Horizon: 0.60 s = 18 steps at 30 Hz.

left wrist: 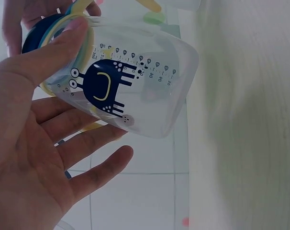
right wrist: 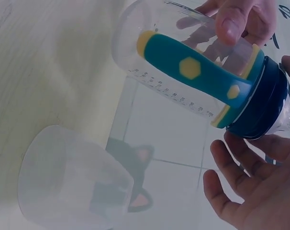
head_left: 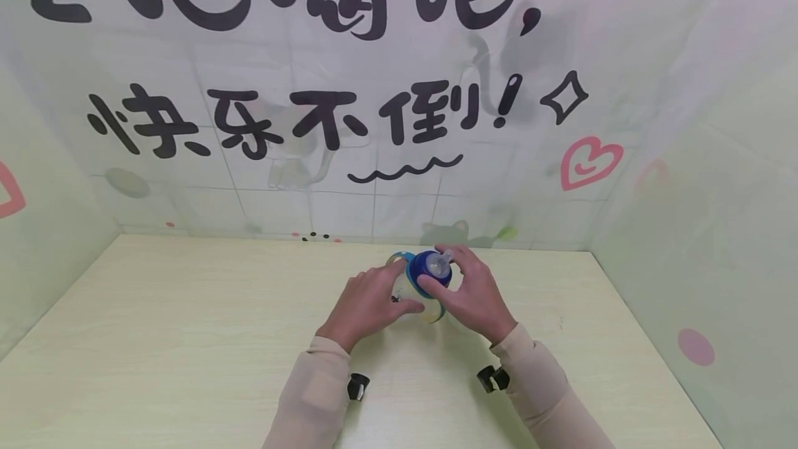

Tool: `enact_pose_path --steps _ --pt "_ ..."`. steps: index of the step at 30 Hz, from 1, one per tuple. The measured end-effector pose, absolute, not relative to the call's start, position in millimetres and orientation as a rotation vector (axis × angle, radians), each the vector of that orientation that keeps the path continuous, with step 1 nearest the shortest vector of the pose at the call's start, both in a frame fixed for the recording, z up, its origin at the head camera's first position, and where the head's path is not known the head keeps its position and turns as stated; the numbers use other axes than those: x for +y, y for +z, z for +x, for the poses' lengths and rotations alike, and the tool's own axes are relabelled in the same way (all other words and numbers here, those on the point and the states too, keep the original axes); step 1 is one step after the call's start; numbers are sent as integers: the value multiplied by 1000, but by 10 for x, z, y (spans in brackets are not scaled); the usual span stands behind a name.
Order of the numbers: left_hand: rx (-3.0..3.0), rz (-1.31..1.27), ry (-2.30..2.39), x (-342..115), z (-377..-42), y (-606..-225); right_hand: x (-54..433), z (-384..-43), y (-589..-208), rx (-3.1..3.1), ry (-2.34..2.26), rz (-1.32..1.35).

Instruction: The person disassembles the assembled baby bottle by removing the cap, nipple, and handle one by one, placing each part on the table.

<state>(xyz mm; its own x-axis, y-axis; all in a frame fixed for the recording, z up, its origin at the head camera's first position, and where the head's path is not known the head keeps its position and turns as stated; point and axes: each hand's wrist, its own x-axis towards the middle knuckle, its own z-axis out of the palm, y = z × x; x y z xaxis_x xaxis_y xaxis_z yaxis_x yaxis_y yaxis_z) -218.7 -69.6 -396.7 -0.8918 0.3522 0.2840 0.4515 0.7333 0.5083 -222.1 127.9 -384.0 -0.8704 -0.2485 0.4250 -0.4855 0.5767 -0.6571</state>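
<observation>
A clear baby bottle (left wrist: 152,96) with a dark blue crab-like print and measuring marks is held tilted over the table. My left hand (head_left: 368,300) grips it near the neck, thumb on one side and fingers spread on the other. The thumb and fingers of my right hand (head_left: 476,293) hold the dark blue screw collar (right wrist: 264,100) from opposite sides. A clear teat (head_left: 440,266) sticks up from the collar, which sits on the bottle's neck. A teal side handle (right wrist: 169,55) with yellow patches runs down along the body.
A translucent cap (right wrist: 71,182) stands on the table beside the bottle in the right wrist view. The pale wooden table (head_left: 187,338) ends at a back wall (head_left: 337,206) covered with printed lettering, with side walls left and right.
</observation>
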Motion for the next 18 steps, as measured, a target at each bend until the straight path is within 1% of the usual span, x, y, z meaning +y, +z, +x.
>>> enact_pose_path --steps 13,18 --pt "-2759 -649 -910 -699 -2185 -3962 1182 -2161 -3730 -2610 1010 271" --pt "-2760 -651 -903 -704 -2186 -3968 1162 -2164 -3700 -2621 930 222"
